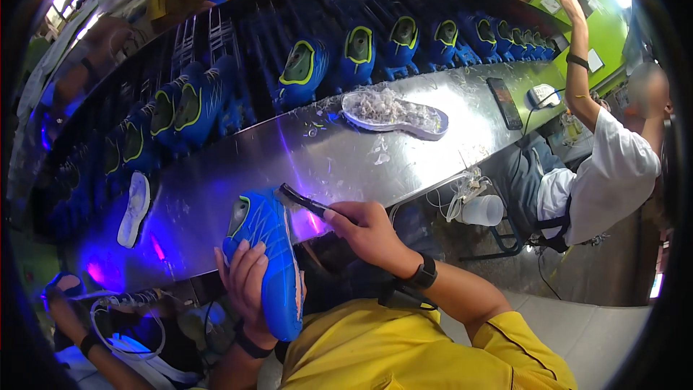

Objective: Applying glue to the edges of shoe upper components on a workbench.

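Shoe (280, 289) lengthwise, toe toward person (375, 354)

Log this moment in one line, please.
left hand: holding blue shoe | right hand: holding brush close to shoe | metal bench: dark phone, pale sole

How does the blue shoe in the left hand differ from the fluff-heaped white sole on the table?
The blue shoe is held in the left hand; the white sole lies on the metal table. The shoe has a foot opening; the sole has none. The sole carries a heap of greyish fluff; the shoe bears no heap. Both share a long foot shape.
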{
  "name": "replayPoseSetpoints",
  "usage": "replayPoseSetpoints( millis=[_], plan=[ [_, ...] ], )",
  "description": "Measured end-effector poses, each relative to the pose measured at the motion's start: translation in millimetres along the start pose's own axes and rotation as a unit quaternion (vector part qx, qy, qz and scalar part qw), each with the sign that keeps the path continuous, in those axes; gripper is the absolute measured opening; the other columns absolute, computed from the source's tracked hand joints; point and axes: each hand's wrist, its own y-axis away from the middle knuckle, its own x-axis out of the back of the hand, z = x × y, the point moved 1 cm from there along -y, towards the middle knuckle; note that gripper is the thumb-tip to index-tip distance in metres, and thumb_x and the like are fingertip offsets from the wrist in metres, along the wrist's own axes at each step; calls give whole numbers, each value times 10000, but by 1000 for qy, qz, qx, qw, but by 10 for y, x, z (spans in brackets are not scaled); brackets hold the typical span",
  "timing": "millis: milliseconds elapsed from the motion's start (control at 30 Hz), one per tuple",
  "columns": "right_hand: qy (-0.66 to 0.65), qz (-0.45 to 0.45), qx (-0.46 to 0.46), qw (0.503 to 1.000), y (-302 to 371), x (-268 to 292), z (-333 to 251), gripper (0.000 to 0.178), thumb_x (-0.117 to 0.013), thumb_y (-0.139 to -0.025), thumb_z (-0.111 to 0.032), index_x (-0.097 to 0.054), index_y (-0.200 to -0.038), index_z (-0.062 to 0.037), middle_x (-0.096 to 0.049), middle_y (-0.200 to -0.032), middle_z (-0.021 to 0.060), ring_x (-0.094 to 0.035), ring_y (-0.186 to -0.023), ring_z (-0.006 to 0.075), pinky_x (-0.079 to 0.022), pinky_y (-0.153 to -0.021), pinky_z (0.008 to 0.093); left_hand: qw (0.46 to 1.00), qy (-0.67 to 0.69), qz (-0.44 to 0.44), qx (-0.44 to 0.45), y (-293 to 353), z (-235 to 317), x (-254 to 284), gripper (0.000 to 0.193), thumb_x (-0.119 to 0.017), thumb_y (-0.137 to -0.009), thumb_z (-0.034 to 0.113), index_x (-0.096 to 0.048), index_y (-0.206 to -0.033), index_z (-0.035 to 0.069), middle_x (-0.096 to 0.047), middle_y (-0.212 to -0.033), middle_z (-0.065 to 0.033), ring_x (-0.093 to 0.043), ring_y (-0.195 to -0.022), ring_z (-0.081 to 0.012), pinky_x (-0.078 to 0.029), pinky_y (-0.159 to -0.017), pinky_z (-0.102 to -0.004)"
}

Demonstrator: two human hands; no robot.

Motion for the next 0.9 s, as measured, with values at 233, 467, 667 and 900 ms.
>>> replayPoseSetpoints(
  millis=[233, 467, 667, 900],
  plan=[
    [-163, -115, -40, 979, 444, 80, -186, 301, -652, -1088, -232, -743, -1031, 48, -545, -677, -12, -466, -643, 79, -394, -568, 305, 1000, 17, 11, 9, 89, -34, -7, 793, -872, -841, 257, -406, -1449, 49, -562, -1426, -208, -530, -1379, -437, -295, -1234, -712],
    [-88, -112, -43, 989, 753, 309, -365, 237, -734, -1036, -176, -762, -1145, 33, -691, -790, 95, -561, -655, 109, -465, -607, 303, 1000, 10, 3, 13, 70, 21, -9, 772, -854, -868, 255, -405, -1461, 48, -565, -1452, -215, -523, -1408, -449, -274, -1244, -700],
    [-97, -76, 97, 988, 930, 388, -322, 226, -755, -1005, -128, -760, -1152, 43, -701, -816, 158, -614, -651, 198, -482, -611, 324, 1000, 4, -12, 23, -98, 166, 19, 737, -801, -927, 321, -411, -1490, 47, -571, -1464, -208, -545, -1401, -429, -256, -1254, -680],
    [-127, -38, 172, 976, 1080, 511, -399, 207, -731, -991, -77, -747, -1144, 61, -643, -764, 134, -574, -619, 205, -442, -576, 330, 997, -29, -27, 61, -383, 374, -2, 797, -815, -870, 303, -427, -1518, 49, -562, -1481, -198, -537, -1409, -410, -250, -1259, -656]
  ],
)
